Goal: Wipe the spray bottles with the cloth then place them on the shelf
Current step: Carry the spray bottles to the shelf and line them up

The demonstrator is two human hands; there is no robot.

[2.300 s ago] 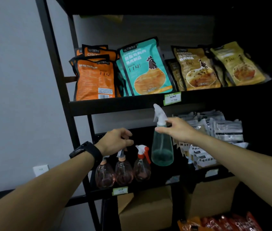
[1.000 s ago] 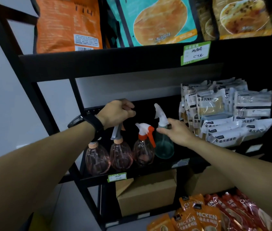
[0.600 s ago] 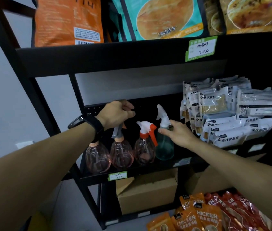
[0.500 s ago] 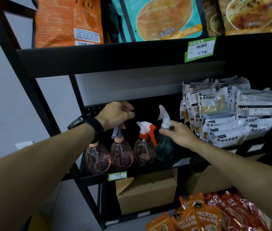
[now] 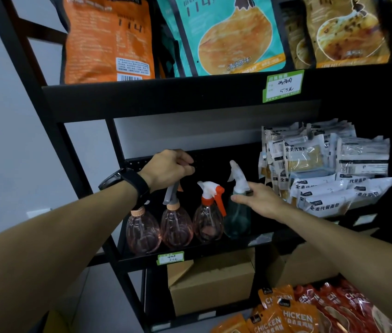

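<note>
Four spray bottles stood upright in a row on the shelf: three pink-tinted, the 3 o'clock one teal with a white trigger. The left hand was closed around a grey trigger; the right hand, fingers loosely spread, touched the teal bottle's neck.

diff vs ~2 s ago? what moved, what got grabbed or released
The teal spray bottle, then held up in the air by the right hand, now stands on the shelf at the right end of the row; the right hand's fingers lie open against its neck. The left hand stayed closed on the grey-trigger bottle. The other two pink bottles did not move.
</note>
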